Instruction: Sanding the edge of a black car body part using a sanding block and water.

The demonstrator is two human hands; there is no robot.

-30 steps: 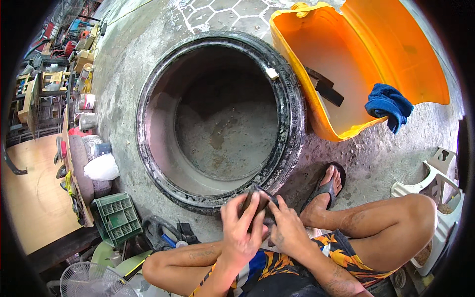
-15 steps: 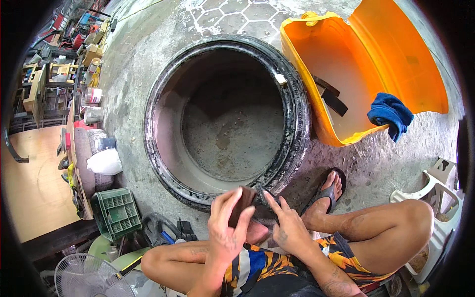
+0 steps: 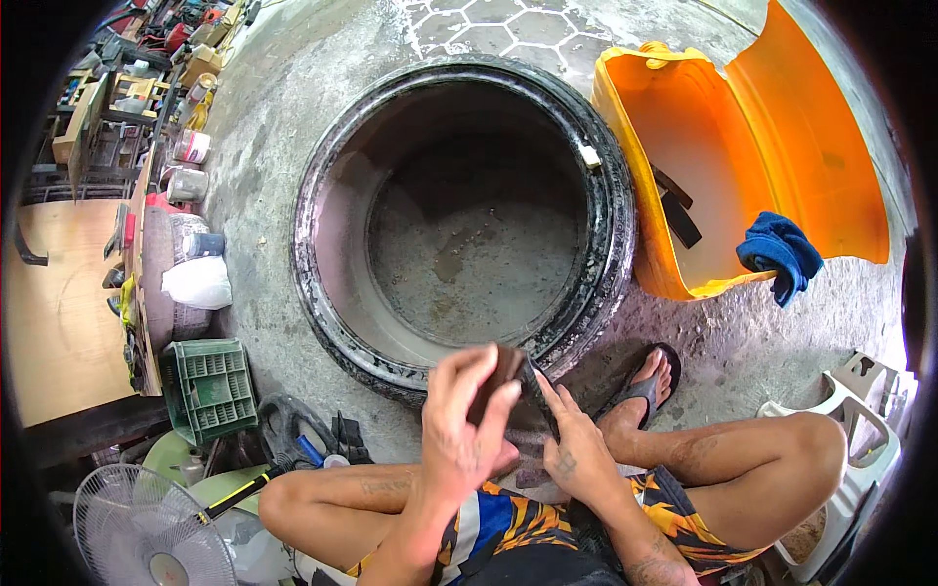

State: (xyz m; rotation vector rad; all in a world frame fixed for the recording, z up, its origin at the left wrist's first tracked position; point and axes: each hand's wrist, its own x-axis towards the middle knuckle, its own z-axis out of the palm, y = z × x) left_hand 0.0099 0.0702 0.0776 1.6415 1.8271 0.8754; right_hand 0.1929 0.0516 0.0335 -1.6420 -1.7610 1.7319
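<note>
My left hand (image 3: 454, 435) is closed round a dark brown block (image 3: 494, 381), fingers on the far side and thumb on the near side. My right hand (image 3: 578, 444) grips a thin black strip (image 3: 543, 396), its fingers stretched along it. The strip's upper end lies against the right side of the block; its exact kind is too small to tell. Both hands are over my lap, at the near edge of a large round hoop like a bare wheel rim (image 3: 305, 230), with a scuffed black lip. A small white piece (image 3: 590, 156) sits on that lip.
A cut-open orange container (image 3: 640, 210) with cloudy liquid and dark pieces (image 3: 679, 217) stands on the right, a blue cloth (image 3: 780, 256) over its edge. To the left are a green crate (image 3: 208, 391), a fan (image 3: 147, 532) and a wooden board (image 3: 68, 313). A white plastic chair (image 3: 860, 430) lies right.
My view has shifted slightly, so the surroundings sit differently. Both hands stay close together with the block and strip; the strip's end is now nearer the block's top edge.
</note>
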